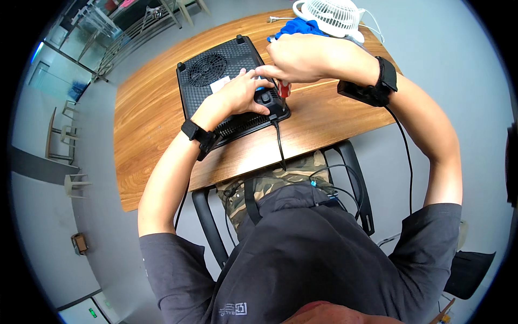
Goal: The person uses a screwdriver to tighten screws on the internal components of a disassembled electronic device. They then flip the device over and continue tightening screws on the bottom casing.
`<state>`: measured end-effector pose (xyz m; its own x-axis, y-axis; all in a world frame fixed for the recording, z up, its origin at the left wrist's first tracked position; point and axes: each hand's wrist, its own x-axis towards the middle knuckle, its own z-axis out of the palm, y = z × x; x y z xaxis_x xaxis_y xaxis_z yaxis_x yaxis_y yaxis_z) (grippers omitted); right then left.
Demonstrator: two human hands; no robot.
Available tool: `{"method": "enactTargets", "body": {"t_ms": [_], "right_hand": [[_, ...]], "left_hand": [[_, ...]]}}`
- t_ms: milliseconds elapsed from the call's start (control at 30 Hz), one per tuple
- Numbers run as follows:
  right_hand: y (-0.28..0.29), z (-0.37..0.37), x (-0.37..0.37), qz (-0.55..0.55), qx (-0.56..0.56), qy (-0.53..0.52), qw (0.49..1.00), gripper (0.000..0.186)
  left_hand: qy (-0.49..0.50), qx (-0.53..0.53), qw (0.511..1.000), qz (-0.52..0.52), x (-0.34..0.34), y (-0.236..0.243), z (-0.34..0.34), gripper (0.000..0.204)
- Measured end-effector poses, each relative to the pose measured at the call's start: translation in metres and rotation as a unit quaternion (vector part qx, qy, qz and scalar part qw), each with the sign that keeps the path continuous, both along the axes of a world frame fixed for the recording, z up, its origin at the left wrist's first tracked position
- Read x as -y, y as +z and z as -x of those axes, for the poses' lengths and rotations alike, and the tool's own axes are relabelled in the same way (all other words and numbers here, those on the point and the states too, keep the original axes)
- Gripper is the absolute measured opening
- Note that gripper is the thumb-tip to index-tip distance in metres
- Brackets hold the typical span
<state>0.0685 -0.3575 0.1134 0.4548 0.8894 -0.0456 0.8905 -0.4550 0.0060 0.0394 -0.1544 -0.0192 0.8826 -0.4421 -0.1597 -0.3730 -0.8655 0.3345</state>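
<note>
A black flat appliance (192, 89), which looks like an induction cooker, lies with its vented underside up on the wooden table. Round fan slots, short feet and a white label show on it. My left hand (243, 94) rests on its near right part, fingers spread, the thumb near a black foot. Above the near right corner, my right hand (297, 56) is closed around the top of a screwdriver (284, 89) with a red handle. The screwdriver stands about upright, its shaft pointing down at that corner; the tip is too small to make out.
A white fan (332, 15) and a blue cloth (298, 27) sit at the table's far right. From the appliance's near edge a black cord (279, 141) drops over the table edge (237, 176) toward my lap. Black wrist straps with cables circle both my wrists. Stools stand far left.
</note>
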Motion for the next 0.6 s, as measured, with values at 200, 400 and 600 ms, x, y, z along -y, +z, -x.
{"method": "enactTargets", "body": {"t_ms": [200,400,600], "right_hand": [[0.009,-0.008,0.016,0.042,-0.038,0.05,0.997,0.046],[0.007,-0.019,0.015,0.008,-0.119,0.13,0.984,0.043],[0.005,-0.014,0.013,0.032,-0.078,0.042,0.996,0.042]], "left_hand": [[0.015,0.032,0.997,-0.064,0.013,0.016,0.01,0.081],[-0.015,0.063,0.998,-0.022,0.007,0.009,0.009,0.071],[0.008,0.056,0.997,-0.055,0.009,0.01,0.011,0.077]]}}
